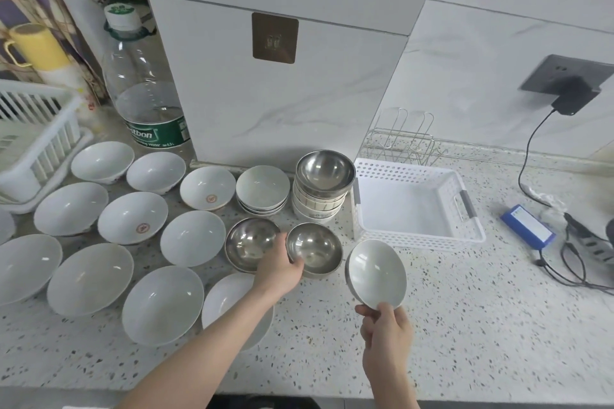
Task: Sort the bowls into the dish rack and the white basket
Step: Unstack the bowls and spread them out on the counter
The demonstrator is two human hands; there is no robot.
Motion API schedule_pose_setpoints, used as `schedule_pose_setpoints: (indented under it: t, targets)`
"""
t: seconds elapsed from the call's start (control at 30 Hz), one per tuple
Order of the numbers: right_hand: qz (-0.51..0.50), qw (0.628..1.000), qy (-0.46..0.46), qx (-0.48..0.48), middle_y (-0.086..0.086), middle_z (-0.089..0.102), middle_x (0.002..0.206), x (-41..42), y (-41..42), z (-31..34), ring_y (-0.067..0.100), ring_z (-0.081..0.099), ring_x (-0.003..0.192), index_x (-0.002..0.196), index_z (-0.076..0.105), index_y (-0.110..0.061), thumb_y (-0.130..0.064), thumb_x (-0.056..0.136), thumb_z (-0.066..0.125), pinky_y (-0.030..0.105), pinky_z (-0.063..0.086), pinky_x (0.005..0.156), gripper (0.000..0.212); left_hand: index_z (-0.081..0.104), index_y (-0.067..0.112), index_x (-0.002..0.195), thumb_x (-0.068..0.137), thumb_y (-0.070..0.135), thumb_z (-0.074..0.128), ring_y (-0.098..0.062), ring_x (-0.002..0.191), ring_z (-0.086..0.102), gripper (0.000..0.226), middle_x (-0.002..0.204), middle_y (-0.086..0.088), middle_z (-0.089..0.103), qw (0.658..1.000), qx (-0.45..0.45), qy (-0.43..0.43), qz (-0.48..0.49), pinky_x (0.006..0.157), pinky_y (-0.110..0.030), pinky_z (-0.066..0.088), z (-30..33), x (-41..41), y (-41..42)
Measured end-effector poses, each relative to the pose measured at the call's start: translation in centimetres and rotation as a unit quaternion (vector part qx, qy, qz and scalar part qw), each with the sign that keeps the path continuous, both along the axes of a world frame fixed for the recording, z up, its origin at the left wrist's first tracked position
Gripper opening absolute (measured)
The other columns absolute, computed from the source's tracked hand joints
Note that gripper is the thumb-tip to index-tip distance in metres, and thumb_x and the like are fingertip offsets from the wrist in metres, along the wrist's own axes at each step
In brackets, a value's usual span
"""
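Note:
My right hand (385, 332) pinches the near rim of a small white bowl (377, 274), tilted above the counter in front of the white basket (465, 232). My left hand (278, 267) grips the near left rim of a steel bowl (315, 247), beside a second steel bowl (249, 242). Several white bowls (133, 217) lie spread over the left counter. Against the tiled pillar stand a stack of white bowls (262, 191) and a taller stack topped by a steel bowl (325, 171). The white dish rack (36, 129) sits at the far left.
A large water bottle (143, 83) stands behind the bowls. A wire rack (398, 139) is behind the basket. At the right lie a blue battery pack (528, 226) and black cables (571, 262); a charger is plugged into the wall socket (571, 80).

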State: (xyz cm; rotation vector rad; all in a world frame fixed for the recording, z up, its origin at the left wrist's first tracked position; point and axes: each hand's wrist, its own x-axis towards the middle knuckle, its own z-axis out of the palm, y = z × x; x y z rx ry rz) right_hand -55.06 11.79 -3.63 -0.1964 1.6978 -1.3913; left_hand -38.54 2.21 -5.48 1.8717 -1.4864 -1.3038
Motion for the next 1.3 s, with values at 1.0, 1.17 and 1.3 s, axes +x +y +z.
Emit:
schedule_pose_setpoints:
  t: [1.0, 1.17, 1.3]
  targets:
    - [0.004, 0.999, -0.053, -0.007, 0.013, 0.064, 0.056, 1.8, -0.5, -1.0, 0.009, 0.025, 0.038, 0.105, 0.057, -0.004, 0.005, 0.09, 0.036, 0.019, 0.025, 0.037, 0.026, 0.054, 0.011, 0.056, 0.097, 0.031, 0.051, -0.019, 0.053, 0.054, 0.045, 0.062, -0.011, 0.066, 0.977, -0.026, -0.178, -0.112, 0.065, -0.033, 0.054, 0.5, 1.6, 0.1]
    - [0.001, 0.999, -0.048, -0.002, 0.013, 0.065, 0.056, 1.7, -0.1, -1.1, 0.008, 0.027, 0.037, 0.103, 0.058, -0.004, 0.004, 0.091, 0.037, 0.019, 0.027, 0.037, 0.025, 0.047, 0.013, 0.053, 0.095, 0.023, 0.054, -0.022, 0.058, 0.063, 0.044, 0.071, -0.01, 0.074, 0.979, 0.003, -0.175, -0.103, 0.058, -0.028, 0.049, 0.3, 1.2, -0.9]
    - [0.002, 0.999, -0.048, 0.0, 0.015, 0.064, 0.056, 1.5, 0.0, -0.8, 0.008, 0.026, 0.036, 0.101, 0.057, -0.004, 0.004, 0.092, 0.037, 0.019, 0.025, 0.037, 0.022, 0.05, 0.011, 0.058, 0.094, 0.02, 0.053, -0.022, 0.061, 0.065, 0.038, 0.078, -0.012, 0.076, 0.981, 0.023, -0.171, -0.086, 0.058, -0.028, 0.049, 0.7, 1.2, -1.7]
